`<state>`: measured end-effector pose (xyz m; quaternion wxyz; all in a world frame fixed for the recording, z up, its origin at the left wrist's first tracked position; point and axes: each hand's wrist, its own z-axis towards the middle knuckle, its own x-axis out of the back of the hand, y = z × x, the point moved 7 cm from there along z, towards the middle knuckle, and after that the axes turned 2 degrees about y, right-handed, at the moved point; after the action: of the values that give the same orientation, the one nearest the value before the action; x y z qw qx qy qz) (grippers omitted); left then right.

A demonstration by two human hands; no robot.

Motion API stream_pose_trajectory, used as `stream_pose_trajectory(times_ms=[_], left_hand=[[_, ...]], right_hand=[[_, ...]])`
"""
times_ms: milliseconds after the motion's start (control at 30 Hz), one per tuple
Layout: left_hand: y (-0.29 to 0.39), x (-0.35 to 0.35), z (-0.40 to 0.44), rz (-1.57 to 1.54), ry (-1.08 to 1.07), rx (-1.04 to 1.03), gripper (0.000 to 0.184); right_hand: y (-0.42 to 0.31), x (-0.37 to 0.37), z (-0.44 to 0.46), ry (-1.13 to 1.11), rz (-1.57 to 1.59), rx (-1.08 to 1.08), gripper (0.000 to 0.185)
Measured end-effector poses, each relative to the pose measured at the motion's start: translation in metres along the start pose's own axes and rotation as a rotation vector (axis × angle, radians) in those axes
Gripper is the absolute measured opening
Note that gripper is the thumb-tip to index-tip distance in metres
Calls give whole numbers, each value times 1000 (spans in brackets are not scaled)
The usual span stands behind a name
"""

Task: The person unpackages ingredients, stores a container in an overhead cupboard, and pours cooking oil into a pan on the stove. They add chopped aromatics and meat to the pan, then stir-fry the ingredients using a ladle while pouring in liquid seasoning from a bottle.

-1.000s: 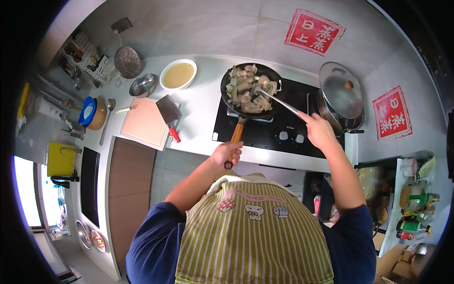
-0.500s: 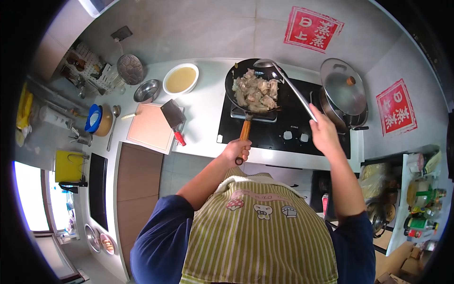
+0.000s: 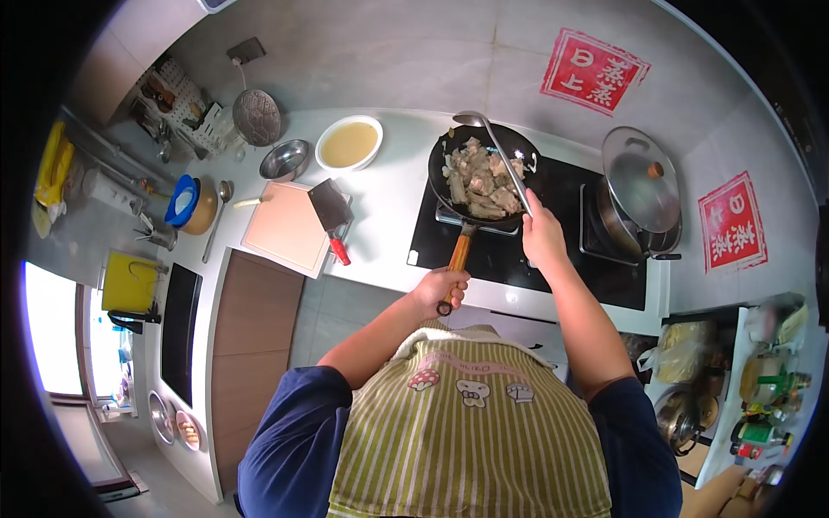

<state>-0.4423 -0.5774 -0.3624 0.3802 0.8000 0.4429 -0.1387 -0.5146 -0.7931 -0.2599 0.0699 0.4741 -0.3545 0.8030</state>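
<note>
Right hand [image 3: 544,237] shifted left with the ladle [image 3: 509,164], nearer the pan [image 3: 439,164]. It grasps the ladle's handle; bowl at the pan's far rim (contact unclear). Left hand [image 3: 441,289] clenched round wooden pan handle [image 3: 460,250]. Meat chunks [image 3: 484,180] inside pan, on the stove [image 3: 561,259].

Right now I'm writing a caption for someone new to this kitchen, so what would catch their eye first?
Probably the black wok of meat pieces on the cooktop, its wooden handle in the left hand while the right hand holds a ladle over it. Next, the two red-and-white wall signs beyond and beside the lidded pot.
</note>
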Motion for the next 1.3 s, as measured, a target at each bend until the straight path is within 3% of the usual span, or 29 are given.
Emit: stream_pose_trajectory(times_ms=[433, 533, 700, 900, 1000, 1300], left_hand=[[2, 0, -1, -34, -2, 3, 15], [1, 0, -1, -22, 24, -1, 16], [3, -2, -1, -21, 34, -5, 16], [1, 4, 0, -35, 14, -17, 13], [4, 4, 1, -34, 23, -12, 13], [3, 3, -3, -48, 33, 9, 14]], right_hand=[[-3, 37, -19, -170, -137, 0, 48], [-10, 24, -6, -147, -147, -54, 48], [6, -1, -10, -211, -19, 69, 53], [1, 77, -15, -363, -409, 161, 58], [5, 111, -20, -270, -405, 177, 65], [-7, 204, -47, -252, -282, 28, 49]])
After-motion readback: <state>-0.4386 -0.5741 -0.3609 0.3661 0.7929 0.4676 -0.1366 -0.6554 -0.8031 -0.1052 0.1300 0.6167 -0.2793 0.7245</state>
